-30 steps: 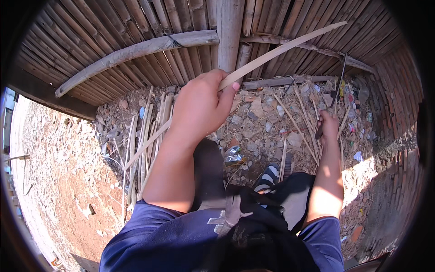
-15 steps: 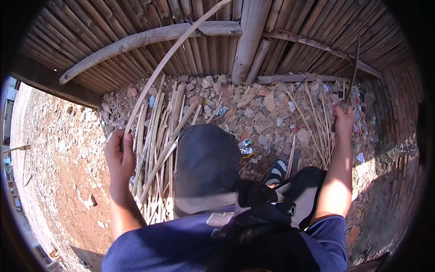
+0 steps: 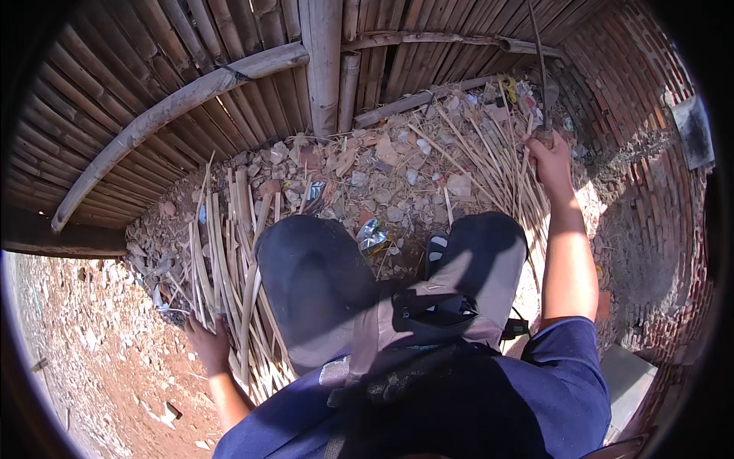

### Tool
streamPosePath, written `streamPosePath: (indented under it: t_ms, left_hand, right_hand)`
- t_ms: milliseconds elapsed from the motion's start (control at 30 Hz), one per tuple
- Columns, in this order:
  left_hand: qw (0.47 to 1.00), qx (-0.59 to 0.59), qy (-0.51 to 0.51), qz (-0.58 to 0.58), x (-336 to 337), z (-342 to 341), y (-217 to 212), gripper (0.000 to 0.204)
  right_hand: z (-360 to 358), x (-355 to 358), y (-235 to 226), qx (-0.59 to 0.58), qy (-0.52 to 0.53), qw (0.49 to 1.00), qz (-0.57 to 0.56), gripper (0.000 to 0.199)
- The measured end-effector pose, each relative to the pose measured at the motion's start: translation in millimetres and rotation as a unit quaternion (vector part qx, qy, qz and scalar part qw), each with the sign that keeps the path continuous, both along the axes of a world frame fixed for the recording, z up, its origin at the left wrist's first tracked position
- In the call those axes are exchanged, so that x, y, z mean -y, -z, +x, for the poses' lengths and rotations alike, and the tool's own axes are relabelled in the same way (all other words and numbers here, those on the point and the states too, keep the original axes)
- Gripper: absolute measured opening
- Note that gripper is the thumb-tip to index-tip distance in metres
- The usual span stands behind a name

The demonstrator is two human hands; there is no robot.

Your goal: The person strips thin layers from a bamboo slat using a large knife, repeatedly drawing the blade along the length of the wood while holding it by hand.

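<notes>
The left hand (image 3: 208,348) is low at the near left edge of a pile of pale split strips (image 3: 222,256), its thumb against or just beside the outermost ones. Its fingers look loosely bent; I cannot tell whether they hold a strip. The pile runs from near to far, to the right of that hand and left of the person's left knee (image 3: 313,283).

The right hand (image 3: 552,164) is farther away on the right, closed around the handle of a long blade (image 3: 544,76) that points to the far side. A second group of strips (image 3: 489,164) lies just left of this hand, fanned over the rubble-strewn ground (image 3: 397,191). A shiny wrapper (image 3: 371,236) lies between the two groups, near the knees. Beyond stands a bamboo wall (image 3: 172,99); at right, a brick wall (image 3: 661,206).
</notes>
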State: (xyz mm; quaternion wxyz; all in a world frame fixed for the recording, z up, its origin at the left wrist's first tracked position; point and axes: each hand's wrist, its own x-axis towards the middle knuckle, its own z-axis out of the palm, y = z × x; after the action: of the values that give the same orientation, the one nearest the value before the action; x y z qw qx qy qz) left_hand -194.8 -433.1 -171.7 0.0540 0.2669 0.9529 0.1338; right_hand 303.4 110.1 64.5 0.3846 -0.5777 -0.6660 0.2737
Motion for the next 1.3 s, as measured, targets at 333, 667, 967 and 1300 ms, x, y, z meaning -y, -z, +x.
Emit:
streamPosePath:
  t_ms: [333, 667, 967, 1300]
  left_hand:
    - [0.977, 0.147, 0.121, 0.101, -63.5, 23.2, -10.3, 0.048]
    - [0.957, 0.117, 0.181, 0.193, -85.9, 28.2, -21.8, 0.032]
    - [0.958, 0.174, 0.151, 0.170, -106.9, 45.5, -53.6, 0.034]
    - [0.958, 0.259, 0.068, 0.099, -129.1, 57.7, -66.3, 0.055]
  right_hand:
    - [122.2, 100.3, 30.6, 0.213, 0.140, 0.967, -0.026, 0.027]
    - [256.6, 141.6, 232.9, 0.242, 0.087, 0.961, -0.104, 0.027]
    - [269.1, 141.2, 313.3, 0.345, 0.102, 0.915, -0.182, 0.030]
    - [343.6, 120.2, 406.5, 0.324, 0.112, 0.938, -0.042, 0.034]
